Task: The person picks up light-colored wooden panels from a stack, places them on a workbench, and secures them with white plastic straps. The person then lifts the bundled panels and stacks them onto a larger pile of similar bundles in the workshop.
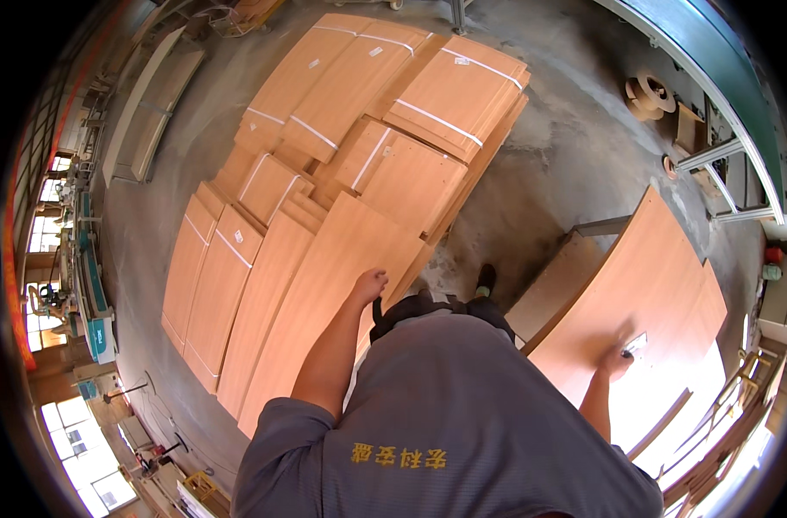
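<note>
My left hand (pixel 372 283) is closed, its fingers curled in, over a long wood-coloured panel (pixel 337 250) on the near side of a big stack. Whether anything is inside those fingers is hidden. Out to the right, my right hand (pixel 615 364) grips a small whitish flat object (pixel 637 344) with a dark part at the fingers; its kind is too small to make out. That object is over or against a wood-coloured panel (pixel 644 268), on which a shadow falls beside the hand.
Strapped panel bundles (pixel 450 104) with white bands cover the stack ahead and left. Beyond the right-hand panel stand a metal-legged machine (pixel 730 164) and a spool (pixel 650 93). Grey boards (pixel 152 112) lie far left. Concrete floor (pixel 553 147) runs between the two piles.
</note>
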{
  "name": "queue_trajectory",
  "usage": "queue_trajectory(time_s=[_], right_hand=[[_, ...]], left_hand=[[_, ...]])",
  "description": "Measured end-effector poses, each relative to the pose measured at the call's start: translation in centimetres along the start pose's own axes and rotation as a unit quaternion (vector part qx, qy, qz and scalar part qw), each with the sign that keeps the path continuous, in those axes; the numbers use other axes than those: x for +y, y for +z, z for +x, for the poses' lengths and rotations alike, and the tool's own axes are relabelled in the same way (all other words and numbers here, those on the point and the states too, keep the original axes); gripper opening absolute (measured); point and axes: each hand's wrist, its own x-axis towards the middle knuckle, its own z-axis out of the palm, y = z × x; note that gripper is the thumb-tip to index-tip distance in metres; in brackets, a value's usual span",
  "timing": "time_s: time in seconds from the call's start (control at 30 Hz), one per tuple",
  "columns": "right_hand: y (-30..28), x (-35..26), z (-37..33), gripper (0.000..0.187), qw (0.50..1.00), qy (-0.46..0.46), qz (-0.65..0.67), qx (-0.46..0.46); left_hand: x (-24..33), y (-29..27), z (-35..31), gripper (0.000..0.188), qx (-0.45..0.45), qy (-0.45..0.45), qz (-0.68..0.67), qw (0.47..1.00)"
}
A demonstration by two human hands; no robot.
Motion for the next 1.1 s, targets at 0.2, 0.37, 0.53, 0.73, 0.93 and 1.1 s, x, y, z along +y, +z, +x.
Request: queue_trajectory(time_s=[0.2,0.37,0.53,0.73,0.93,1.1], right_hand=[[1.4,5.8,-4.6,0.054,0.983,-0.118,0.135,0.024],[-1.7,12.9,-17.0,0.041,0.978,-0.102,0.166,-0.081],[-6.5,21.3,-30.6,0.033,0.950,0.000,0.262,-0.173],[-8.9,30.8,-39.6,0.028,0.962,-0.042,0.265,-0.059],[-11.6,29.5,-42.8,0.015,0.777,0.238,0.558,-0.167],[-15.2,33.5,-42.5,0.008,0.577,0.284,0.749,-0.158]], left_hand=[[4.3,-0.2,2.7,0.039,-0.063,0.182,0.085,0.978],[-1.4,-2.4,0.7,0.052,-0.065,0.172,0.256,0.949],[-8.9,-4.5,-6.6,0.075,-0.084,0.012,0.387,0.918],[-19.4,-3.9,-5.9,0.059,-0.107,0.131,0.490,0.855],[-18.3,-3.6,6.2,0.026,-0.248,0.270,0.594,0.716],[1.6,12.3,-13.3,0.025,-0.516,0.170,0.352,0.762]])
